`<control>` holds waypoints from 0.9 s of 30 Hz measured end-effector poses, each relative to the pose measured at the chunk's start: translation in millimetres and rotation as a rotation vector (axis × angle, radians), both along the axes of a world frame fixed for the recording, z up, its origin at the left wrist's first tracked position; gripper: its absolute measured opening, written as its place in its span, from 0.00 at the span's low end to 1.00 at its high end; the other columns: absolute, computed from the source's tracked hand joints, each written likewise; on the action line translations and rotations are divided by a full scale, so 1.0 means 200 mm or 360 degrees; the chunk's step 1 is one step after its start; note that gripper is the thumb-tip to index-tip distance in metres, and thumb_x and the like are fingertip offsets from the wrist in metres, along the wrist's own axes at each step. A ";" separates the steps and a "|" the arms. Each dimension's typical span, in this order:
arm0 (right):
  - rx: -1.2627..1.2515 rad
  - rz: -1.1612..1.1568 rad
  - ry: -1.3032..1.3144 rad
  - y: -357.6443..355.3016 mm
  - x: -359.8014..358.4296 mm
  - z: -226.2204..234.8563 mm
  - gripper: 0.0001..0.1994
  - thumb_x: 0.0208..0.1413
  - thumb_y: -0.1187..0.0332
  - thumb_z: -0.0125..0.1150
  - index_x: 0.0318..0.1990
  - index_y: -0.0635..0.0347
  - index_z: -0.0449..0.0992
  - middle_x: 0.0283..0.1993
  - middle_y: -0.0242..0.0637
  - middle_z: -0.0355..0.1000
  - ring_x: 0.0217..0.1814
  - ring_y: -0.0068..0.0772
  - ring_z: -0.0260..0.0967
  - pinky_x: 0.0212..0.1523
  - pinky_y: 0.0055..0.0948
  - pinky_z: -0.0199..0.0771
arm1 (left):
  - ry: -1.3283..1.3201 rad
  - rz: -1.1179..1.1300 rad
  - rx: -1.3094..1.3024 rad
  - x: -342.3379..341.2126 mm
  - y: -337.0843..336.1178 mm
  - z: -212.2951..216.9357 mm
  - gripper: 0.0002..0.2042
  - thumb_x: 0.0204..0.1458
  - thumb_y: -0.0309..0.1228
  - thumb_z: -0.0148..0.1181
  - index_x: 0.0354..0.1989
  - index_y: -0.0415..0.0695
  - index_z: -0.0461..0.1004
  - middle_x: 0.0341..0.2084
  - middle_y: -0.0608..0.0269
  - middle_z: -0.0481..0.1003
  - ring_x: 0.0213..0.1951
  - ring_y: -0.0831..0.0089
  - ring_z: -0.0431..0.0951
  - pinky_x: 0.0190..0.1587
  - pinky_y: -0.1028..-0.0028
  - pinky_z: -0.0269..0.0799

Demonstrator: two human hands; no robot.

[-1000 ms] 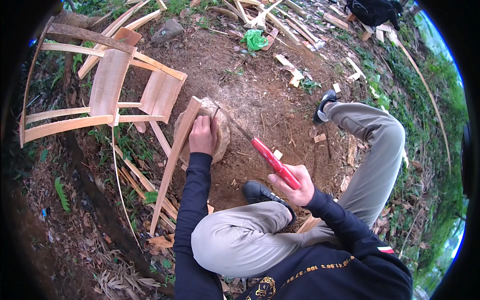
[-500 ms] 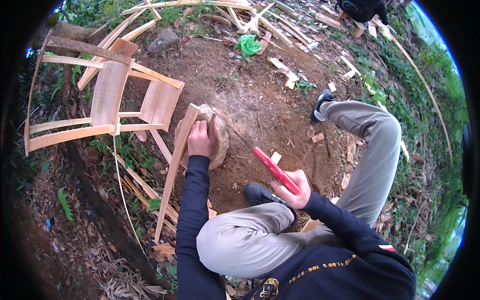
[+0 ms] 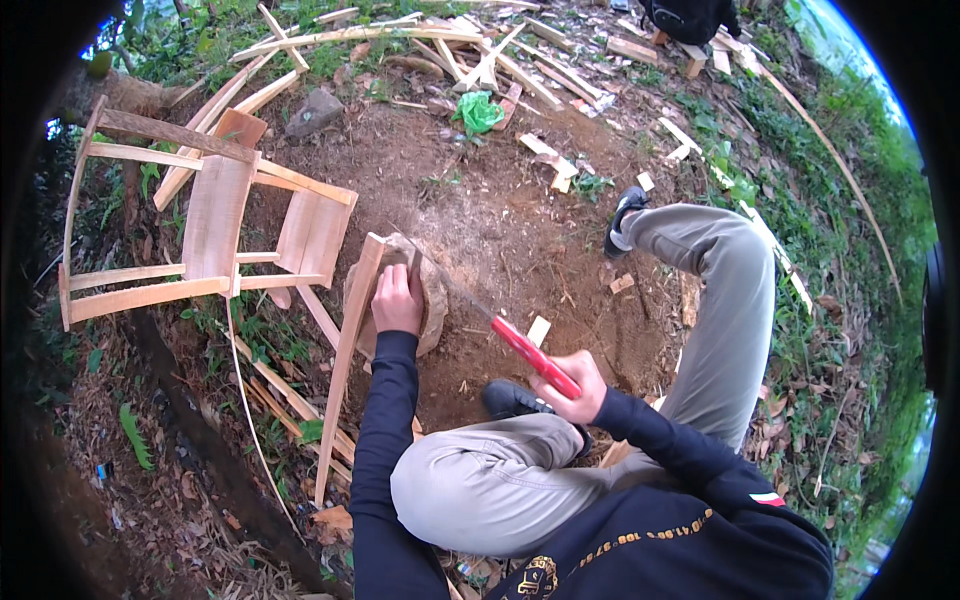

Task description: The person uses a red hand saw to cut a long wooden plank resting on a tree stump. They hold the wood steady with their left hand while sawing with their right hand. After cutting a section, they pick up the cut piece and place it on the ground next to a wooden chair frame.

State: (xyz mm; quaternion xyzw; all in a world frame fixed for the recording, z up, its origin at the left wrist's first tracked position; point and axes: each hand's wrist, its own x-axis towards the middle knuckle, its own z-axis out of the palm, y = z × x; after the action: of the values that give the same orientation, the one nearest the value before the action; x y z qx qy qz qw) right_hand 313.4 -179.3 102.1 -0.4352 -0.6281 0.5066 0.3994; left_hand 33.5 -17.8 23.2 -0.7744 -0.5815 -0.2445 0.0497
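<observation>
My left hand [image 3: 398, 300] is closed around a piece of wood on top of a round stump [image 3: 434, 305]; its fingers partly cover the grip. A long wooden slat [image 3: 345, 370] slants along the left of that hand, its upper end on the stump and its lower end near the ground. A short brown edge of wood [image 3: 415, 265] shows just right of the fingers. My right hand [image 3: 573, 388] grips the red handle of a hand saw [image 3: 525, 347]. The thin blade, seen nearly edge-on, runs up and left to the wood beside my left hand.
Joined wooden chair frames [image 3: 215, 215] stand at the left. Cut lengths of wood [image 3: 490, 60] lie heaped at the back, near a green plastic bag [image 3: 478, 112] and a grey rock [image 3: 314, 113]. A black bag [image 3: 690, 18] sits at the far right. Offcuts lie around my feet.
The right hand and saw have shifted slightly left and upward against the view, and more blade shows. The left hand keeps its hold on the wood. The whole view has shifted a little.
</observation>
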 end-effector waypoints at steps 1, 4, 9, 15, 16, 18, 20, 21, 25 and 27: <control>-0.0001 -0.0010 0.0000 -0.04 0.00 0.00 0.03 0.48 0.72 0.59 0.27 0.62 0.75 0.16 0.39 0.67 0.16 0.37 0.69 0.23 0.33 0.69 | -0.0005 -0.0014 0.0000 -0.01 -0.02 0.00 0.08 0.59 0.32 0.57 0.31 0.41 0.67 0.29 0.53 0.70 0.34 0.51 0.74 0.36 0.57 0.72; -0.0048 -0.0040 0.0036 -0.04 0.02 0.00 0.04 0.49 0.71 0.58 0.26 0.61 0.75 0.15 0.39 0.66 0.16 0.34 0.68 0.23 0.32 0.69 | -0.0101 -0.0011 0.0016 0.01 -0.02 -0.01 0.09 0.60 0.33 0.55 0.31 0.41 0.67 0.29 0.51 0.70 0.33 0.48 0.74 0.35 0.55 0.71; -0.0033 -0.0022 0.0056 -0.04 -0.05 -0.04 0.04 0.49 0.72 0.58 0.26 0.61 0.75 0.15 0.39 0.64 0.14 0.32 0.64 0.22 0.32 0.66 | -0.0195 0.0074 -0.0045 0.01 0.00 -0.03 0.10 0.60 0.34 0.55 0.33 0.41 0.68 0.30 0.49 0.71 0.34 0.48 0.75 0.34 0.55 0.71; -0.0198 -0.0111 -0.0114 -0.33 0.21 -0.02 0.06 0.51 0.75 0.59 0.24 0.63 0.73 0.14 0.35 0.64 0.13 0.26 0.64 0.20 0.30 0.65 | -0.0450 0.0346 -0.0140 -0.04 0.03 0.00 0.11 0.59 0.35 0.56 0.34 0.39 0.70 0.32 0.48 0.73 0.37 0.45 0.74 0.40 0.53 0.70; -0.0092 -0.0212 -0.0140 -0.39 0.25 -0.02 0.06 0.51 0.75 0.59 0.23 0.63 0.72 0.14 0.35 0.63 0.13 0.26 0.63 0.19 0.30 0.64 | -0.0440 0.0342 -0.0120 -0.05 0.03 0.01 0.10 0.59 0.35 0.56 0.35 0.39 0.70 0.32 0.48 0.73 0.37 0.45 0.74 0.40 0.53 0.69; -0.0172 -0.0231 -0.0204 -0.42 0.32 -0.03 0.07 0.50 0.75 0.59 0.22 0.63 0.71 0.13 0.35 0.62 0.12 0.26 0.62 0.19 0.30 0.64 | -0.0427 0.0319 -0.0080 -0.07 0.04 0.01 0.10 0.59 0.35 0.56 0.35 0.39 0.70 0.32 0.48 0.73 0.37 0.45 0.74 0.40 0.53 0.69; -0.0191 -0.0299 -0.0219 -0.31 0.31 0.00 0.07 0.51 0.74 0.59 0.23 0.63 0.71 0.12 0.35 0.60 0.11 0.27 0.61 0.18 0.31 0.63 | -0.0396 0.0257 -0.0136 -0.06 0.03 0.01 0.11 0.60 0.36 0.57 0.34 0.40 0.70 0.31 0.48 0.73 0.36 0.45 0.75 0.39 0.53 0.70; -0.0113 -0.0266 -0.0239 -0.27 0.29 0.01 0.06 0.51 0.74 0.59 0.24 0.63 0.72 0.11 0.35 0.59 0.10 0.28 0.60 0.18 0.31 0.62 | -0.0352 0.0211 -0.0177 -0.07 0.03 0.02 0.11 0.60 0.37 0.57 0.34 0.40 0.70 0.31 0.49 0.73 0.35 0.46 0.75 0.38 0.53 0.70; -0.0068 -0.0192 -0.0108 -0.09 0.19 0.04 0.05 0.51 0.73 0.59 0.26 0.62 0.73 0.12 0.35 0.60 0.11 0.30 0.61 0.18 0.31 0.62 | -0.0228 0.0085 -0.0233 -0.07 0.04 0.07 0.11 0.60 0.37 0.56 0.34 0.41 0.69 0.31 0.50 0.72 0.35 0.46 0.75 0.37 0.53 0.70; -0.0035 -0.0129 0.0018 -0.04 0.12 0.04 0.03 0.49 0.73 0.58 0.26 0.62 0.74 0.14 0.36 0.63 0.13 0.32 0.64 0.20 0.31 0.66 | -0.0131 0.0000 -0.0179 -0.11 0.04 0.06 0.10 0.60 0.35 0.56 0.34 0.41 0.70 0.31 0.50 0.72 0.35 0.47 0.76 0.37 0.55 0.71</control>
State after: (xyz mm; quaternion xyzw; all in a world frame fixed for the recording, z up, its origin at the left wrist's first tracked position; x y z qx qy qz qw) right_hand 336.7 -187.0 110.9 -0.4618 -0.6021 0.4993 0.4183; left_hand 11.4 -10.2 35.7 -0.7651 -0.5960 -0.2431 -0.0179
